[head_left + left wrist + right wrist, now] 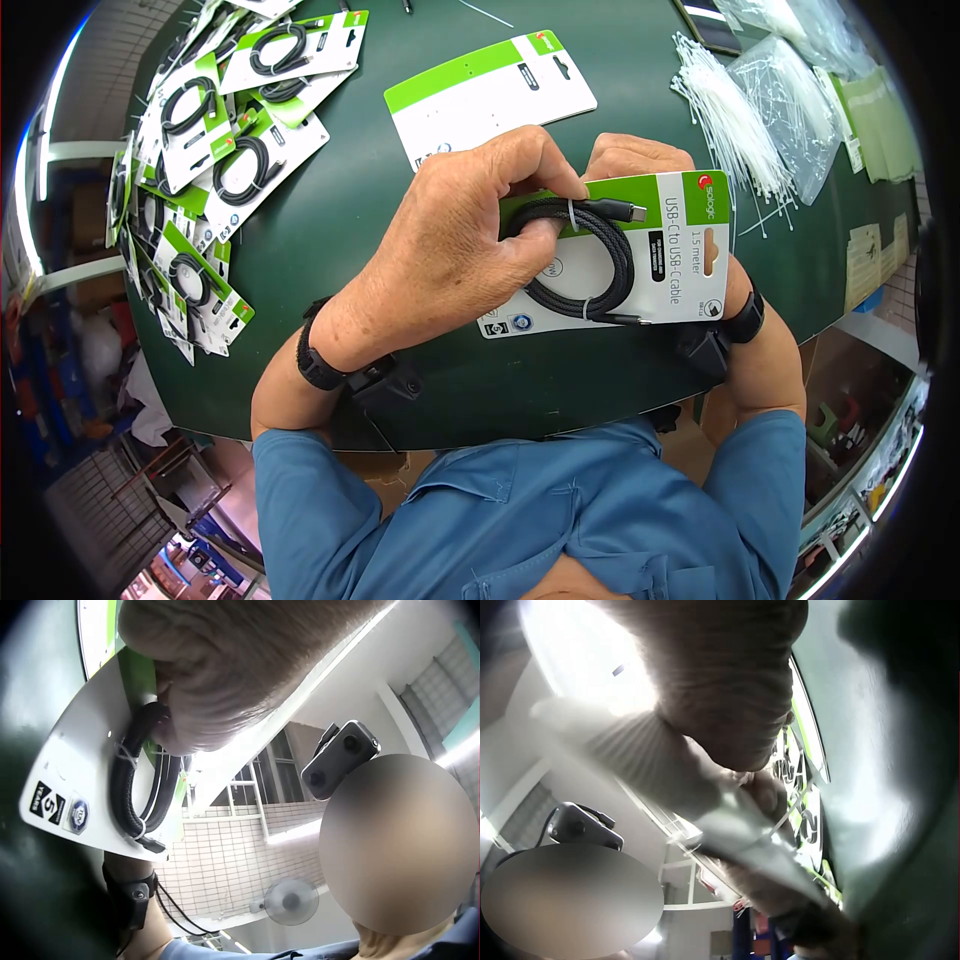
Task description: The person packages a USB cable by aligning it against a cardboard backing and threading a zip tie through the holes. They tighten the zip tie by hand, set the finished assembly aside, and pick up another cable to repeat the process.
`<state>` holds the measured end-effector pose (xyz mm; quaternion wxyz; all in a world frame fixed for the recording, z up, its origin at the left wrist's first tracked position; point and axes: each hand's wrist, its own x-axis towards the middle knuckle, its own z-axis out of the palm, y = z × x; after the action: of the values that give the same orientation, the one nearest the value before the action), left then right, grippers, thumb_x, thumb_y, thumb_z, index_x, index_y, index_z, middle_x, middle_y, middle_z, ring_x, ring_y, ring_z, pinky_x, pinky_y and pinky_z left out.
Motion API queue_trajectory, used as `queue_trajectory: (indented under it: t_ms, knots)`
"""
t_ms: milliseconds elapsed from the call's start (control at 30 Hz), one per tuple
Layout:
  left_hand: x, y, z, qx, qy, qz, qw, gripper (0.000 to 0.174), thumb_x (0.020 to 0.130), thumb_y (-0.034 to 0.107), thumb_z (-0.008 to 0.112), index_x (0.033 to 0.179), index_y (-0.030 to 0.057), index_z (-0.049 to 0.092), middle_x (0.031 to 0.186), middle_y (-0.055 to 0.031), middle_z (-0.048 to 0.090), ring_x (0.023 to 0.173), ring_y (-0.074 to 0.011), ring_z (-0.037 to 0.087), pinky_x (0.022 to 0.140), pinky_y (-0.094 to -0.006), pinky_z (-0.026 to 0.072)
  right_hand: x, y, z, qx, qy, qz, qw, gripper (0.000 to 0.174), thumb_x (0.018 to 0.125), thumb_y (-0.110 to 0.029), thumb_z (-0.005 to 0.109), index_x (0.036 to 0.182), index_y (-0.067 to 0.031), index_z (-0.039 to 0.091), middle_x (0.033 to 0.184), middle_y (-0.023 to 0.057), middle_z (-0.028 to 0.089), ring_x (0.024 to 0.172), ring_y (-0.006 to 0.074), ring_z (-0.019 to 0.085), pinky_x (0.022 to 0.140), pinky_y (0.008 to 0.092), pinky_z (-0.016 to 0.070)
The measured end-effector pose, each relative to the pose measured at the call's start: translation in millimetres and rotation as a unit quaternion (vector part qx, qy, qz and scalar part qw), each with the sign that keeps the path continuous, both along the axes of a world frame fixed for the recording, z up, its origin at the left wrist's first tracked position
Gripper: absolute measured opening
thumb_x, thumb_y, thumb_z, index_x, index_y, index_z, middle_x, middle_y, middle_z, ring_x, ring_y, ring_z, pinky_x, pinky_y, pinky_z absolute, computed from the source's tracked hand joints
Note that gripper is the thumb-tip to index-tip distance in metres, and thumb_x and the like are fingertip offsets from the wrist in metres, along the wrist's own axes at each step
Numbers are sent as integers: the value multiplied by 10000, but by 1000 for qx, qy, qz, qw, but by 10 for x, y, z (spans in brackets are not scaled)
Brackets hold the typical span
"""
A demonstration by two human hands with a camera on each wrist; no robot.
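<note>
In the head view my left hand (440,240) pinches a coiled black braided USB-C cable (628,262) between thumb and forefinger, beside a white cable tie (572,215) around the coil. The coil lies against a green-and-white backing card (690,235), tilted up over the table. A second tie (590,305) circles the coil's lower part. My right hand (640,155) grips the card from behind at its far edge, knuckles bent; its fingertips are hidden. From behind, the right wrist view shows a thin white tie tail (789,814) sticking out by the card.
A blank backing card (490,85) lies on the green table (400,400) beyond my hands. Several carded cables (240,170) are heaped at the left. Loose white cable ties (735,125) and plastic bags (790,100) lie at the right.
</note>
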<state>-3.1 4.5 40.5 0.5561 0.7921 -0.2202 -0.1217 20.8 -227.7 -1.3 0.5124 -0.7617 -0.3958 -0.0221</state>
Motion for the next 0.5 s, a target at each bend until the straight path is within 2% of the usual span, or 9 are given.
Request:
queue_trajectory:
  t_ms: [133, 267, 367, 433, 500]
  knots:
    - [-40, -30, -11, -41, 0, -2, 999, 245, 820, -140, 593, 1032, -35, 654, 1009, -72, 722, 957, -117, 701, 911, -299, 583, 4, 3, -36, -30, -40, -51, 997, 269, 756, -193, 776, 813, -4, 594, 718, 92, 537, 621, 257, 530, 558, 357, 419]
    - [-23, -28, -25, -6, -7, -24, 1000, 286, 805, -144, 603, 1061, -33, 663, 1012, -74, 720, 960, -122, 705, 900, -296, 583, 44, 20, -82, -1, -37, -50, 998, 248, 786, -189, 776, 794, -17, 598, 699, 90, 544, 603, 260, 531, 545, 355, 410]
    - [-75, -120, 4, -91, -9, -32, 995, 368, 809, -123, 625, 1162, -37, 682, 1029, -78, 726, 972, -139, 713, 903, -299, 581, 82, 1, -111, -12, -53, -60, 997, 246, 815, -198, 772, 787, -28, 597, 701, 86, 555, 611, 256, 547, 542, 349, 411]
    - [-62, -95, 32, -78, -18, -46, 996, 377, 818, -107, 647, 1185, -34, 688, 1037, -82, 730, 976, -147, 714, 906, -302, 581, 91, -3, -131, -18, -61, -66, 996, 248, 829, -203, 770, 784, -33, 597, 702, 84, 561, 615, 255, 556, 541, 346, 411]
    - [-45, -49, 50, -49, -37, -71, 996, 398, 836, -75, 690, 1231, -28, 701, 1053, -89, 737, 986, -161, 718, 913, -309, 580, 88, 23, -162, -12, -83, -73, 994, 311, 880, -279, 779, 807, -19, 625, 715, 62, 549, 614, 208, 545, 538, 324, 408]
